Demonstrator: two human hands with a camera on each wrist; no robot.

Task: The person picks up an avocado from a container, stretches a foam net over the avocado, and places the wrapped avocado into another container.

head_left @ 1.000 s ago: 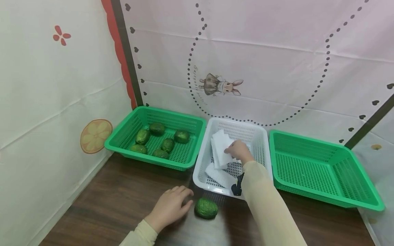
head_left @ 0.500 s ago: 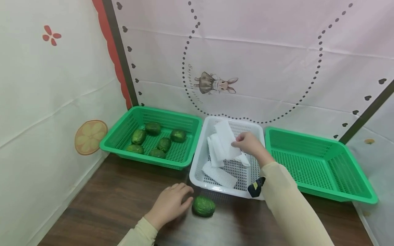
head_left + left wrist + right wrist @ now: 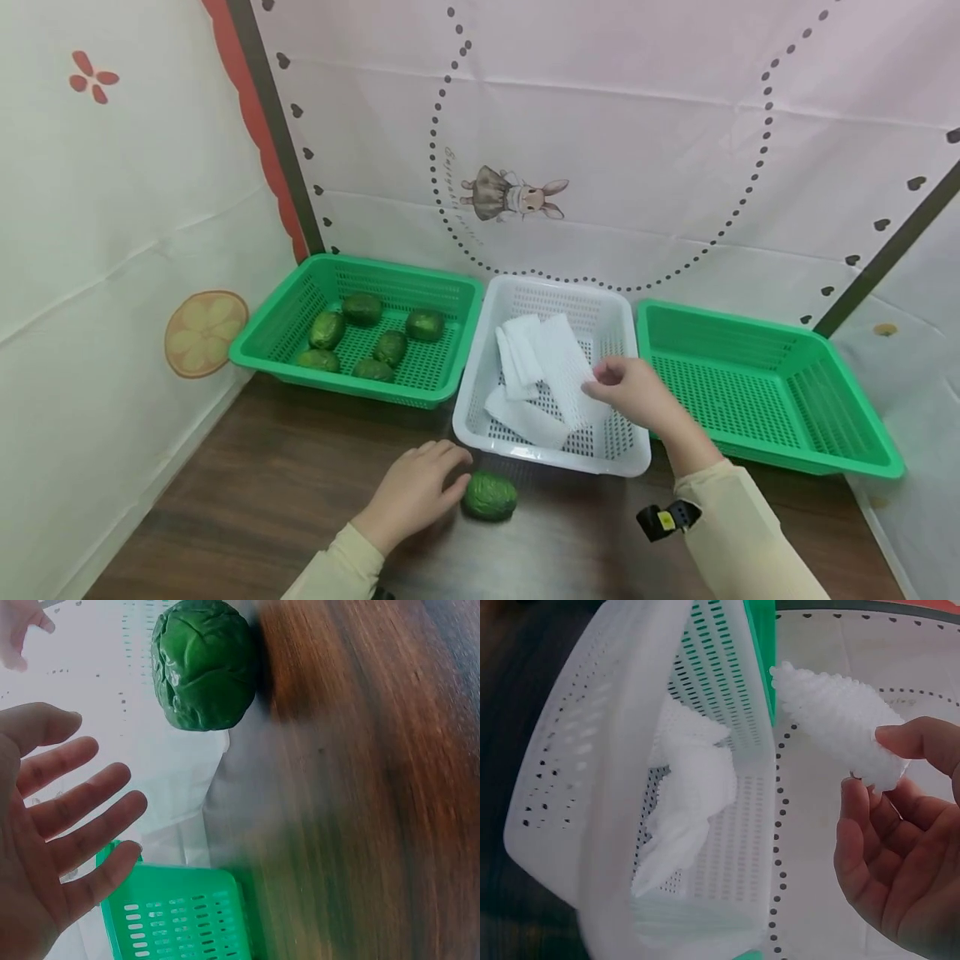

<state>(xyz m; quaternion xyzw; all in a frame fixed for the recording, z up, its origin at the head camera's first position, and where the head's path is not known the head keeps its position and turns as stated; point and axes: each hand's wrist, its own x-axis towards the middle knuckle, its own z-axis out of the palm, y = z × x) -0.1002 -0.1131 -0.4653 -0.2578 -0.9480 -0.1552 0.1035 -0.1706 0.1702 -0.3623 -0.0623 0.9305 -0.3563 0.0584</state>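
My right hand (image 3: 637,393) pinches one end of a white foam net sleeve (image 3: 840,720) between thumb and fingers. In the head view the sleeve slants over the right half of the white basket (image 3: 525,452). Other foam net sleeves (image 3: 528,421) lie in that basket, to the left of the held one. My left hand (image 3: 416,492) is by the table, fingers spread and relaxed, holding nothing. Just right of its thumb sits a dark green, wrinkled, shiny oval fruit (image 3: 490,497), like an avocado. The left wrist view shows this fruit (image 3: 206,667) apart from the fingers.
Left of the white basket, a green basket (image 3: 337,380) holds several similar green fruits (image 3: 390,347). Another green basket (image 3: 772,454), with nothing in it, stands on the right. Behind them hangs a printed curtain (image 3: 615,150). Brown wooden table (image 3: 277,492) lies in front.
My right hand has drawn the pinched sleeve rightward and toward me, away from the other sleeves. My left hand stays beside the fruit. The head view has shifted slightly.
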